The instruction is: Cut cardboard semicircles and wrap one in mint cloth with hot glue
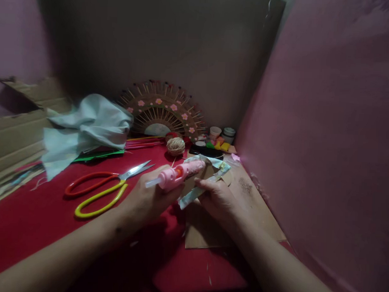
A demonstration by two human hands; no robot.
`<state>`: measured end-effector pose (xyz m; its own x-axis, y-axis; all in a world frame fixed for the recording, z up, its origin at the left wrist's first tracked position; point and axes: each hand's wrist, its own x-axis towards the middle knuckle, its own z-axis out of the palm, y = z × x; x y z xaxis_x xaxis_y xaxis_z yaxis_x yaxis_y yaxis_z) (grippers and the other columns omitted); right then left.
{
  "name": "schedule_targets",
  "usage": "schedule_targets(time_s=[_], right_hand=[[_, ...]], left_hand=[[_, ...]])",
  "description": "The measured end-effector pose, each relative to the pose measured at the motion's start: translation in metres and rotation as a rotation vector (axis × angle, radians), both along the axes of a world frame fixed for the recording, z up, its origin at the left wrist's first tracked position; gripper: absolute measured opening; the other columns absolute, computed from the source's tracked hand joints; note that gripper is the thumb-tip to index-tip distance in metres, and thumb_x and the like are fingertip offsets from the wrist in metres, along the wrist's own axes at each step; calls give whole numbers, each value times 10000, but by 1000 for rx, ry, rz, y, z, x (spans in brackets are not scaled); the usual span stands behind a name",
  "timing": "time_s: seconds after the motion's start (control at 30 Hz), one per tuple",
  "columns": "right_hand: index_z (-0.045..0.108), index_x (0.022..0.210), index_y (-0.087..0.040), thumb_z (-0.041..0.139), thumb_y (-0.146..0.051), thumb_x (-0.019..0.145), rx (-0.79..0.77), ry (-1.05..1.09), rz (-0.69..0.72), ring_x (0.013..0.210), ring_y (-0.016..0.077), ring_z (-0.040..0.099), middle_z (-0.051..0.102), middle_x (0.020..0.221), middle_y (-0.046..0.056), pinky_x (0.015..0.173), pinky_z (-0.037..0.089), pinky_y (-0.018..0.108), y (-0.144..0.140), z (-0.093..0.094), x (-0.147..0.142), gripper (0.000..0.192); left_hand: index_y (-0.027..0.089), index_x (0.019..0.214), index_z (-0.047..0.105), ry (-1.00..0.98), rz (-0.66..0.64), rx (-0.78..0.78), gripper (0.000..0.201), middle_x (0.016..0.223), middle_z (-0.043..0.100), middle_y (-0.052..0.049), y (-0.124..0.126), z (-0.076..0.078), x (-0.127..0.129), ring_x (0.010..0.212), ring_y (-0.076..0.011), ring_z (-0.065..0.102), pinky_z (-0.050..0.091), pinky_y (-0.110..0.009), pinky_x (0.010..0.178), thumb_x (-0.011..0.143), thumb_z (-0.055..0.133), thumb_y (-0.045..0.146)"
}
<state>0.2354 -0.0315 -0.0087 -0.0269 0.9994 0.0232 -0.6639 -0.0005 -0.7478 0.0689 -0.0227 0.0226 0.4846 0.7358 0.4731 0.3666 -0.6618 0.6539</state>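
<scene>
Item: pink glue gun (pixel 177 176), clasped in our left hand (pixel 148 199), nozzle on the pale paper strip (pixel 199 184); our right hand (pixel 216 198) pins that strip to cardboard (pixel 243 216) near the table's right edge; gluing looks under way, unfinished; scissors (pixel 106 187) lie idle.

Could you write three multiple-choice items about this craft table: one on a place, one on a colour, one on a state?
1. Where does the ball of beige twine lie?
A. before the fan-shaped stick ornament
B. on the pale cloth
C. in the right hand

2. What colours are the scissors' handles?
A. blue, green
B. orange, yellow
C. black, white

3. The pink plastic glue gun is:
A. lying on the table
B. held in the left hand
C. inside a cup

Answers:
1 A: ball of beige twine sits below the fan-shaped stick ornament.
2 B: scissors.
3 B: left hand holds the pink plastic glue gun.
</scene>
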Motion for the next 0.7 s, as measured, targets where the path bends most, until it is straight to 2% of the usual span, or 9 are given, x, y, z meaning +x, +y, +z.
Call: schedule_targets(time_s=[0.13,0.23,0.3,0.4,0.6,0.7], right_hand=[[686,905,-187,717,-72,555,6,-6,4,821,217,688,732,810,7,829,539,366,1,-2,4,369],[681,888,-200,718,-84,580,4,-12,4,857,208,685,733,846,4,848,533,355,2,-2,6,331],[678,910,-217,715,-85,586,12,-12,-7,849,199,680,732,861,-1,833,537,343,2,-2,6,351],[681,957,-238,709,-95,601,26,-31,-8,820,192,669,727,867,-6,804,547,349,2,-1,7,384],[667,937,-258,716,-91,581,28,-60,-66,943,212,652,713,1004,8,874,534,365,4,3,11,397],[658,896,-263,730,-84,564,18,-51,-86,909,205,651,713,940,-3,843,544,348,5,2,13,384]], left_hand=[[232,1227,626,43,63,2,393,1018,722,-49,1,-4,-6,895,-225,662,528,-343,860,864,529,346],[215,1109,677,54,157,-1,322,941,727,-46,1,-6,-9,792,-210,665,546,-305,744,843,549,344],[218,1056,691,52,137,7,276,931,723,-44,0,-4,-9,830,-214,666,540,-304,774,843,545,316],[232,1091,680,41,47,23,283,999,716,-47,-2,-2,-9,962,-224,656,513,-321,887,869,514,288],[241,1228,623,52,37,18,364,1193,672,-50,-1,-3,-12,1101,-225,614,461,-328,983,888,501,286],[251,1263,603,62,32,39,391,1231,657,-36,1,-5,-13,1109,-211,610,453,-304,988,885,503,258]])
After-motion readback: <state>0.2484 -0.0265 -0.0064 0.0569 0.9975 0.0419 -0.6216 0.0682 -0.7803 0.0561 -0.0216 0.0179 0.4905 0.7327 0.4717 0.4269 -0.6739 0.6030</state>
